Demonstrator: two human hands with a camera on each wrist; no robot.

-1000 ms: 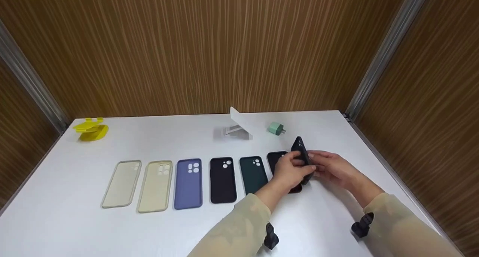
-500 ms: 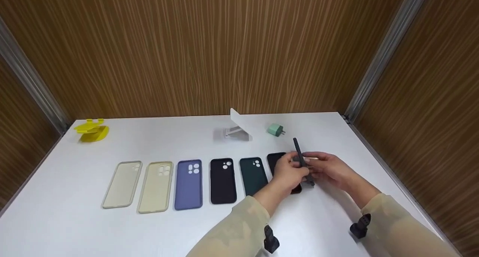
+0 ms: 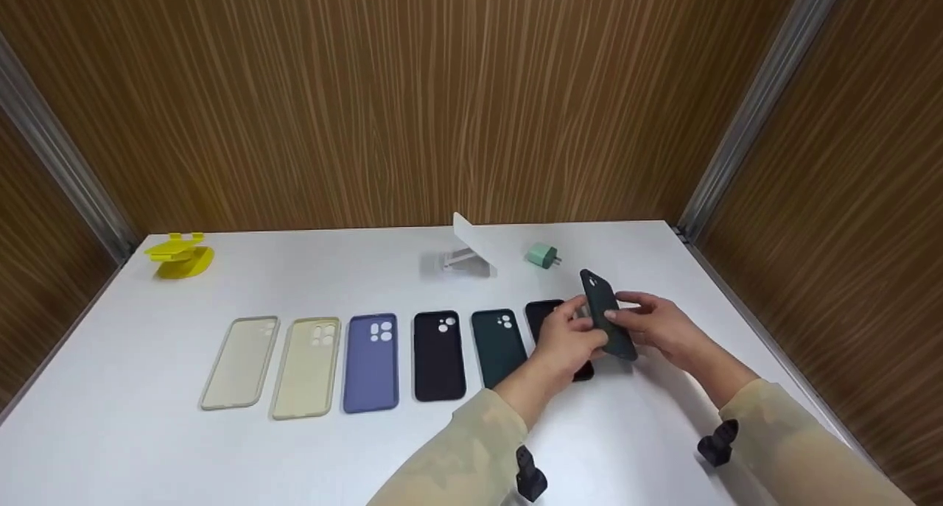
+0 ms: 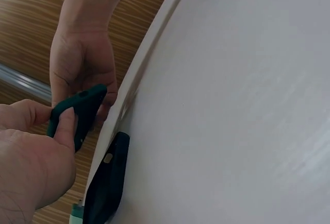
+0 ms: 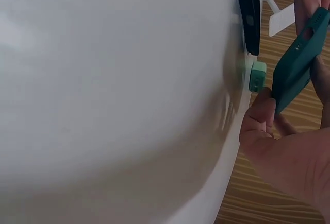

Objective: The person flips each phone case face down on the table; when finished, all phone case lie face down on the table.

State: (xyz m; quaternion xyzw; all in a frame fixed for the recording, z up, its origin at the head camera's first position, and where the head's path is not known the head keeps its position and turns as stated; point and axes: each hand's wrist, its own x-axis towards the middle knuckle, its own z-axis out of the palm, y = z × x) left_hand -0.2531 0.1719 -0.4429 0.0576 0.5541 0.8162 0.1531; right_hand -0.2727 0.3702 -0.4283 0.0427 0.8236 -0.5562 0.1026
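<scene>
A dark green phone case point(image 3: 605, 311) is held tilted above the right part of the table, its camera cutout near the top. My left hand point(image 3: 563, 342) pinches its left edge between thumb and fingers. On the opposite edge, my right hand point(image 3: 661, 329) grips it, with the thumb lying on the broad face. The right wrist view shows the teal side of the case point(image 5: 299, 62) with small holes along an edge. Just beneath my left hand lies a black phone case point(image 3: 541, 311), partly hidden by that hand.
To the left, in a row, lie a dark green case point(image 3: 498, 344), a black case point(image 3: 439, 359), a purple case point(image 3: 370, 366), a cream case point(image 3: 306, 370) and a translucent case point(image 3: 240, 362). Behind stand a green charger plug point(image 3: 543, 255), white stand point(image 3: 474, 242) and yellow stand point(image 3: 183, 257).
The held case has turned from a slant through edge-on, so a broad green face now shows. My right thumb has come onto that face; the cases on the table have stayed put.
</scene>
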